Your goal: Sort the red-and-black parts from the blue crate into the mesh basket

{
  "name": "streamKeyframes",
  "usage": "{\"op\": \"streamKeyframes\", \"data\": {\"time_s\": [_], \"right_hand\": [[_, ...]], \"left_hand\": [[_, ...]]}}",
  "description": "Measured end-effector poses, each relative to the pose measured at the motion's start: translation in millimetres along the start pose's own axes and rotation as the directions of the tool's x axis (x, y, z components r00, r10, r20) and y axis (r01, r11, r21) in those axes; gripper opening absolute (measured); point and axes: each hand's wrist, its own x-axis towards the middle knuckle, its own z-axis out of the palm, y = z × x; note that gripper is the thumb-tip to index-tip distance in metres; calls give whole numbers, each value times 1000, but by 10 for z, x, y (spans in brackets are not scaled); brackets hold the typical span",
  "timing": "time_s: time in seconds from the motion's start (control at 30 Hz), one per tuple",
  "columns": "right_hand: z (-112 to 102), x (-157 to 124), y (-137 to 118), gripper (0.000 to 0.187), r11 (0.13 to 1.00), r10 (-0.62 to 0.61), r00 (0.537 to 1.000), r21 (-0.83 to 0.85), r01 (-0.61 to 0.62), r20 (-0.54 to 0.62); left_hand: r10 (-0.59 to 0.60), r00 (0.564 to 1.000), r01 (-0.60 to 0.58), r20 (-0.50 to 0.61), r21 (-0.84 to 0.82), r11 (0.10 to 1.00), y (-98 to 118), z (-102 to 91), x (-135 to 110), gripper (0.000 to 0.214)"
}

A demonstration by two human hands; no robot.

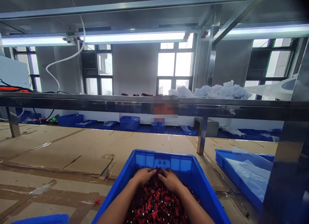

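Observation:
A deep blue plastic bin (205,182) stands before me, holding a heap of small red and black parts (156,204) too jumbled to name. Both hands reach into its far half. My left hand (145,176) is curled at the heap's far end, with a clump of dark parts against its fingers. Close by on the right, my right hand (170,180) bends its fingers around the same clump, facing the left one. The fingertips of both hands are partly buried among the parts.
Cardboard (60,146) taped down covers the bench. At right, a blue tray (243,182) holds plastic bags, beside a metal post (277,172). A steel shelf (96,105) crosses ahead, with crumpled white plastic (217,91) on it. Blue baskets (129,123) line the back.

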Motion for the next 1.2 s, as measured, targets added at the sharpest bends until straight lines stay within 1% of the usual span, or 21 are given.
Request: {"op": "streamKeyframes", "data": {"time_s": [0.13, 0.27, 0.37, 0.47, 0.57, 0.7, 0.77, 0.83, 0.9, 0.93, 0.97, 1.0, 1.03, 1.13, 1.2], "right_hand": [[-99, -217, -136, 30, 999, -29, 995, -40, 33, 100], [-170, -530, -294, 29, 995, -48, 984, -78, 62, 174], [-217, -812, -407, 29, 991, -33, 977, -117, 59, 210], [-283, -1063, -496, 29, 986, -13, 973, -160, 51, 232], [-374, -1244, -577, 30, 979, 22, 965, -203, 33, 263], [-461, -1454, -719, 29, 971, 56, 955, -238, 16, 292], [-463, -1599, -798, 39, 971, 56, 955, -240, 15, 290], [-439, -1771, -867, 57, 972, 40, 964, -234, 24, 264], [-406, -1938, -917, 77, 972, 14, 976, -230, 37, 216], [-390, -2006, -936, 84, 972, 1, 981, -230, 44, 193], [-377, -2060, -953, 86, 972, -14, 985, -230, 54, 173], [-367, -2096, -967, 82, 971, -32, 987, -229, 68, 157], [-360, -2116, -982, 74, 971, -54, 988, -225, 86, 144], [-365, -2106, -1034, 38, 968, -130, 987, -205, 147, 94], [-395, -2079, -1081, 21, 967, -161, 987, -194, 162, 23]], "left_hand": [[28, 989, -47, 144, 136, 990, 84, -10, -229, 32], [45, 976, -93, 213, 224, 970, 193, -40, -584, 33], [67, 972, -129, 227, 268, 955, 264, -81, -908, 42], [90, 973, -153, 212, 302, 941, 327, -139, -1227, 53], [104, 973, -170, 207, 331, 928, 404, -202, -1507, 58], [103, 961, -189, 258, 335, 923, 539, -271, -1802, 62], [109, 950, -204, 293, 316, 927, 610, -291, -1921, 62], [123, 943, -219, 309, 298, 929, 675, -293, -2026, 63], [140, 945, -227, 297, 284, 932, 727, -272, -2118, 66], [147, 949, -226, 280, 276, 934, 749, -253, -2159, 67], [151, 954, -221, 259, 266, 938, 769, -228, -2197, 69], [154, 960, -213, 233, 253, 944, 789, -199, -2231, 70], [158, 967, -205, 201, 235, 950, 811, -169, -2261, 71], [191, 979, -200, 70, 157, 967, 897, -88, -2329, 70], [221, 974, -217, -42, 87, 972, 970, -54, -2350, 66]]}}
